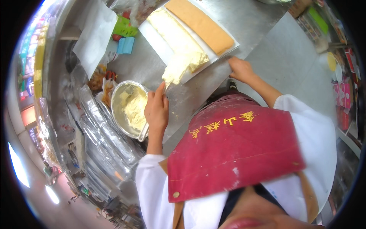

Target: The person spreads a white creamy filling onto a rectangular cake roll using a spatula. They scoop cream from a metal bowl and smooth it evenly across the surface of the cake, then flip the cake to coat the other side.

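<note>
My left hand [156, 110] is closed around a thin utensil whose end is buried in pale yellow cream [174, 70]. That cream overlaps the near end of a long cake strip [178, 37] coated with the same cream. Beside it on white paper lies a plain golden sponge cake strip [201, 25]. Just left of my left hand, a metal bowl [114, 106] holds more cream, with a light-coloured handle [143, 132] at its rim. My right hand [241, 68] grips the metal table's edge [220, 77], near the paper's corner, its fingers curled.
Clear plastic packaging [100, 114] crowds the left side, near red-handled scissors [110, 75]. White paper [95, 37], a blue packet [125, 45] and a green package [123, 27] are at the upper left. Part of another metal bowl [271, 1] shows at the top. Shelved goods [341, 91] stand at the right.
</note>
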Available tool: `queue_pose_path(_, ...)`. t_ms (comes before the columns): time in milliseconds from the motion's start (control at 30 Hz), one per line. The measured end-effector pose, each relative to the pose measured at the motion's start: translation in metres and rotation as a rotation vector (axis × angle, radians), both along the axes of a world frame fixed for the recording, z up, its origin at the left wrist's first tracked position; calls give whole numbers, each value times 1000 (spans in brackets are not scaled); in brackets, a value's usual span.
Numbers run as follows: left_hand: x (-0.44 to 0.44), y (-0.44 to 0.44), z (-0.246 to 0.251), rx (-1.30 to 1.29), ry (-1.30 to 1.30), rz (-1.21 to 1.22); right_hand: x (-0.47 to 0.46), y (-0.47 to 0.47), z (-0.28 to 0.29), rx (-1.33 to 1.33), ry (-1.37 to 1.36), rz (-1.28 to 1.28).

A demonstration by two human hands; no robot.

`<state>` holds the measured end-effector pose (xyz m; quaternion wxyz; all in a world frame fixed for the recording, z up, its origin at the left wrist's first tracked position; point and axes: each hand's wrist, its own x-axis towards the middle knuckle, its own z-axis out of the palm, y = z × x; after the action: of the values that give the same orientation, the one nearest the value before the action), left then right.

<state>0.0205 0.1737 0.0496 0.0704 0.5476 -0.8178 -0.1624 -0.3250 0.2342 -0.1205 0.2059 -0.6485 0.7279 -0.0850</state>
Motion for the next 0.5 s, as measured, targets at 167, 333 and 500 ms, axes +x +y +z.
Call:
queue_pose_path(167,-10,1,2,-113,-258,-81,-2,-1,4,16,-18,-8)
queue_pose_path(333,31,7,2,4,113,32,0,-1,4,35,-3,-32)
queue_pose_path(500,18,6,-28,884,850,571,-1,-4,3,75,2,-24)
